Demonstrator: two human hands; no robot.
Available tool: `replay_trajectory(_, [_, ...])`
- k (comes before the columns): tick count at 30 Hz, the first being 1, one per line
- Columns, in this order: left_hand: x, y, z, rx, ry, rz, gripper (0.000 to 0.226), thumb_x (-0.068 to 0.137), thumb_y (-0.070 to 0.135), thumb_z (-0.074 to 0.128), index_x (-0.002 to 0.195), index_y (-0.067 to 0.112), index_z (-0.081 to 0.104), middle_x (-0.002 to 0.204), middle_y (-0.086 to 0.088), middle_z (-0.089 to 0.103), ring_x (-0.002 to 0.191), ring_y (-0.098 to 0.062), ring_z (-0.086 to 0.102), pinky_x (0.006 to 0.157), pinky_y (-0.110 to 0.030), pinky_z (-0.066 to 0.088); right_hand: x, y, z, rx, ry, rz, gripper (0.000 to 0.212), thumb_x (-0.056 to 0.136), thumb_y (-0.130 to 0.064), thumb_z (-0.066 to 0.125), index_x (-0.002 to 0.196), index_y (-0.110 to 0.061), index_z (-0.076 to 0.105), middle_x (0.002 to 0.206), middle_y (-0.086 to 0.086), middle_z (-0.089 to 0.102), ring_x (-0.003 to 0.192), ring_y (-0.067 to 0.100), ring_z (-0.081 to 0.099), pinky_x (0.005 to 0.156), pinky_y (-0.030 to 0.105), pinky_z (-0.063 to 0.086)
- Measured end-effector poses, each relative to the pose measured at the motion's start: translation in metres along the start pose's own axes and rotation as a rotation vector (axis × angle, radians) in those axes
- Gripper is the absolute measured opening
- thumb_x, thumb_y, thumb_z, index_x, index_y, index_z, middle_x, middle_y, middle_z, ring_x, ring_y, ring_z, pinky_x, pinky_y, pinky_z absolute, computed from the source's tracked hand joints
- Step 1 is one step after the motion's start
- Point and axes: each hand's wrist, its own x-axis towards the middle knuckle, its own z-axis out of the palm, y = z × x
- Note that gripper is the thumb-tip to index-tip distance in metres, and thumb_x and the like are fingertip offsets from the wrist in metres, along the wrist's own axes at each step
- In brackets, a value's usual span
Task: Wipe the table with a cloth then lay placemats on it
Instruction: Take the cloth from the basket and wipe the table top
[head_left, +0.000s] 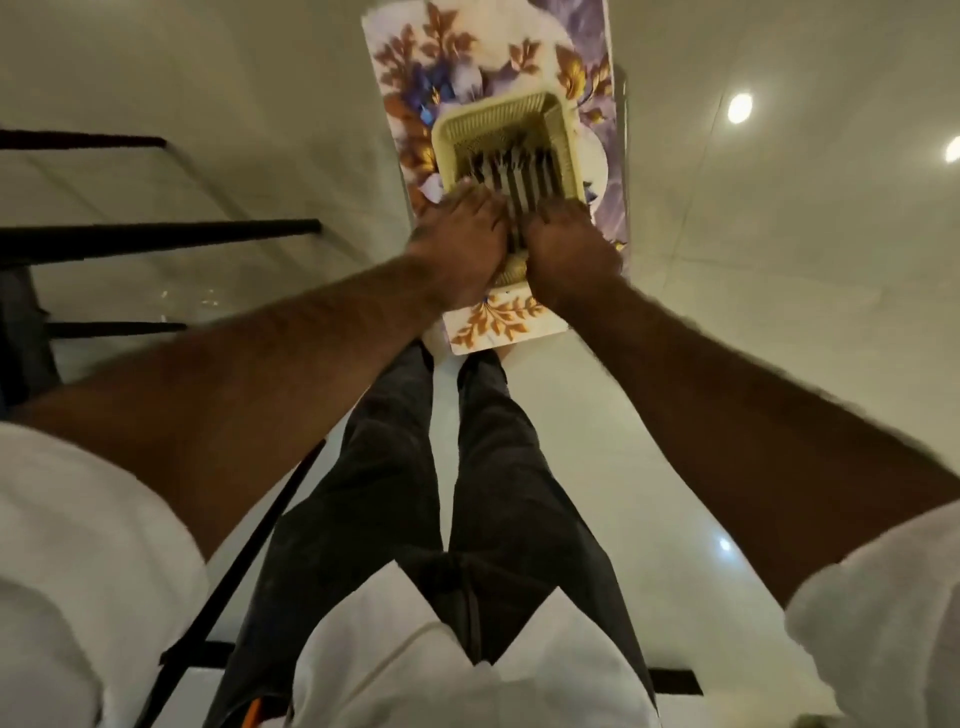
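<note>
Both hands are on a cream plastic basket (506, 137). The left hand (457, 228) lies across its near-left rim with the fingers fairly straight; I cannot tell whether it actually grips. The right hand (571, 244) curls its fingers over the near rim. Dark slatted pieces (519, 174) lie in the basket just past the fingertips, possibly the placemats, though I can't tell. Under both hands is a narrow floral-printed surface (498, 322). Well to the left of the left hand is a glass worktop (156, 260).

The risks I judge:
- An uneven lift could tip the basket and spill the pieces.
- Dragging it could pull the floral surface off its narrow support.

No cloth is visible, and no writing or brand is readable.
</note>
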Motion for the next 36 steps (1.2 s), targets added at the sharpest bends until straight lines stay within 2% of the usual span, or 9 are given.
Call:
replay_trajectory(3, [0.020, -0.005, 0.023, -0.054, 0.045, -0.117, 0.091, 0.096, 0.040, 0.074, 0.170, 0.005, 0.034, 0.176, -0.020, 0.034, 0.164, -0.046, 0.031, 0.130, -0.069, 0.031, 0.015, -0.002, 0.005, -0.010, 0.019, 0.005, 0.051, 0.103, -0.012, 0.065, 0.153, -0.004, 0.055, 0.155, 0.027, 0.053, 0.144, 0.049, 0.050, 0.114, 0.062, 0.051])
replay_trajectory(7, [0.026, 0.000, 0.023, -0.136, 0.131, -0.194, 0.074, 0.096, 0.030, 0.078, 0.161, 0.006, 0.051, 0.168, -0.017, 0.045, 0.159, -0.045, 0.039, 0.129, -0.069, 0.032, 0.032, -0.001, 0.013, -0.046, 0.071, -0.005, 0.064, 0.104, -0.017, 0.070, 0.162, -0.006, 0.045, 0.164, 0.026, 0.045, 0.148, 0.049, 0.046, 0.112, 0.062, 0.054])
replay_trajectory(11, [0.027, 0.003, 0.018, -0.223, 0.172, -0.261, 0.060, 0.104, 0.027, 0.071, 0.159, 0.010, 0.055, 0.168, -0.008, 0.048, 0.159, -0.035, 0.038, 0.131, -0.061, 0.034, 0.038, 0.003, 0.009, -0.123, 0.087, -0.030, 0.056, 0.104, -0.017, 0.071, 0.156, -0.004, 0.053, 0.156, 0.027, 0.053, 0.142, 0.051, 0.052, 0.108, 0.062, 0.057])
replay_trajectory(16, [0.018, -0.007, 0.007, -0.231, 0.200, -0.183, 0.043, 0.103, 0.027, 0.070, 0.144, 0.013, 0.070, 0.153, -0.009, 0.062, 0.148, -0.037, 0.051, 0.131, -0.060, 0.033, 0.028, -0.002, -0.012, -0.198, 0.071, -0.093, 0.042, 0.104, -0.018, 0.072, 0.141, 0.000, 0.066, 0.142, 0.027, 0.065, 0.133, 0.050, 0.061, 0.097, 0.061, 0.061])
replay_trajectory(20, [-0.024, -0.015, -0.039, -0.254, 0.260, -0.121, 0.053, 0.102, 0.038, 0.062, 0.143, 0.007, 0.070, 0.151, -0.018, 0.065, 0.144, -0.042, 0.055, 0.132, -0.055, 0.028, 0.010, -0.013, -0.041, -0.071, 0.163, -0.175, 0.038, 0.102, -0.023, 0.071, 0.135, -0.004, 0.066, 0.125, 0.025, 0.075, 0.108, 0.048, 0.074, 0.085, 0.054, 0.063])
replay_trajectory(23, [-0.076, -0.020, -0.067, -0.200, 0.383, -0.164, 0.064, 0.098, 0.048, 0.053, 0.150, 0.011, 0.064, 0.164, -0.015, 0.057, 0.155, -0.039, 0.048, 0.135, -0.056, 0.021, -0.014, -0.027, -0.080, -0.009, 0.170, -0.246, 0.031, 0.102, -0.016, 0.066, 0.132, -0.007, 0.062, 0.110, 0.021, 0.075, 0.084, 0.043, 0.074, 0.067, 0.044, 0.055])
replay_trajectory(29, [-0.234, -0.023, -0.107, -0.187, 0.418, -0.478, 0.102, 0.095, 0.078, 0.028, 0.176, 0.017, 0.023, 0.186, -0.011, 0.013, 0.173, -0.034, 0.009, 0.139, -0.059, 0.005, -0.082, -0.088, -0.157, -0.082, 0.182, -0.441, 0.050, 0.100, -0.013, 0.064, 0.149, -0.005, 0.058, 0.102, 0.024, 0.076, 0.072, 0.043, 0.074, 0.056, 0.042, 0.055])
replay_trajectory(32, [-0.319, -0.022, -0.112, -0.207, 0.421, -0.669, 0.105, 0.092, 0.080, 0.023, 0.178, 0.019, 0.016, 0.188, -0.009, -0.002, 0.173, -0.032, -0.005, 0.139, -0.060, 0.001, -0.112, -0.141, -0.193, -0.097, 0.184, -0.515, 0.060, 0.099, -0.012, 0.064, 0.158, -0.010, 0.055, 0.115, 0.023, 0.076, 0.086, 0.043, 0.076, 0.065, 0.047, 0.062])
replay_trajectory(36, [-0.414, -0.008, -0.098, -0.266, 0.559, -0.978, 0.106, 0.091, 0.082, 0.026, 0.178, 0.022, 0.015, 0.188, -0.006, -0.006, 0.173, -0.028, -0.011, 0.139, -0.058, -0.001, -0.145, -0.215, -0.212, -0.068, 0.254, -0.668, 0.053, 0.094, -0.010, 0.070, 0.146, -0.014, 0.067, 0.112, 0.015, 0.080, 0.085, 0.035, 0.077, 0.067, 0.043, 0.062])
